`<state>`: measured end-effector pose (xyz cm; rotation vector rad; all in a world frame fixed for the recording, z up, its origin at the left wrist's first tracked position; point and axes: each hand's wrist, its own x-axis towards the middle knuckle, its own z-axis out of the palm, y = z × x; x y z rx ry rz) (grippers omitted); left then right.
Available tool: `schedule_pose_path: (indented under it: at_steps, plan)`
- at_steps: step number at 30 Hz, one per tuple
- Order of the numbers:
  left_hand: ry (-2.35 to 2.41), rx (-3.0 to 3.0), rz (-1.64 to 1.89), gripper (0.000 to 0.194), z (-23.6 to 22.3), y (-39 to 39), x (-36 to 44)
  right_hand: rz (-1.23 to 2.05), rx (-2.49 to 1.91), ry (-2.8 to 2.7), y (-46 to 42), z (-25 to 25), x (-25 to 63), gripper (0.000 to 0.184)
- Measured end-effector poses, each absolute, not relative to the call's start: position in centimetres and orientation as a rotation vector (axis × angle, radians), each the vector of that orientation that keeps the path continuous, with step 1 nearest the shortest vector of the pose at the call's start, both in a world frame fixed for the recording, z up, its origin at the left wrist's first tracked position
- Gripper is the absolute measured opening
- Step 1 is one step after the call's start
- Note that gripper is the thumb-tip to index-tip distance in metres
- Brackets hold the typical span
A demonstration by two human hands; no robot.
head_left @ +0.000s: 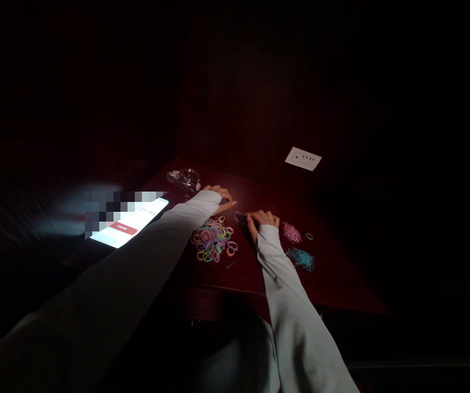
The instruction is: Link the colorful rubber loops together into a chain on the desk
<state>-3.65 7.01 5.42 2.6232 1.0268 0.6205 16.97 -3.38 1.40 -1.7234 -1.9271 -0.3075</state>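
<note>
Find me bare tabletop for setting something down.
Bare: the table right of the teal bundle, out to the edge; a narrower strip between the loose bands and right sleeve. Crowded: near the left hand, with jar and bands; beside the right hand, with pink bundle.

Very dim, sinking to near black around the borders. Glares white from the phone screen [130, 226] at left, with bluish haze beside it. Glows faintly over the middle of the tabletop [238, 275] and on pale sleeves [286, 281], leaving deep shadow below the near edge. Soft in small details, blockily pixelated next to the screen.
</note>
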Motion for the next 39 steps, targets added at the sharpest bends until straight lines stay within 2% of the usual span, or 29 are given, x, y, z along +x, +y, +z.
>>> schedule_pose_path:
  at_steps: [4,7,12,15,19,26,34,39]
  plan:
    - [1.101,2.561,0.705,0.032,5.0,7.2,-4.5,-0.170,-1.657,-2.004,-3.9,1.7,16.9,0.027]
    - [0.953,2.511,0.741,0.038,3.6,7.5,-5.0,-0.060,-1.551,-1.950,-3.8,2.0,16.8,0.028]
    - [0.731,2.223,0.699,0.050,1.4,7.8,-4.6,0.191,-1.398,-2.011,-4.7,2.3,15.9,0.042]
    - [0.679,2.060,0.592,0.060,1.6,7.7,-4.2,0.369,-1.341,-2.059,-5.7,2.7,15.1,0.051]
    - [0.610,2.022,0.528,0.068,2.5,7.5,-4.2,0.516,-1.321,-2.035,-6.5,3.4,14.1,0.055]
    - [0.584,2.015,0.539,0.067,1.9,7.9,-4.0,0.603,-1.292,-2.010,-6.7,4.3,14.0,0.058]
    - [0.351,2.085,0.366,0.071,2.9,7.3,-4.3,1.293,-1.249,-1.897,-7.6,4.3,13.7,0.065]
    - [0.368,2.055,0.375,0.069,3.4,6.6,-5.0,1.298,-1.216,-1.945,-7.5,4.0,13.6,0.057]
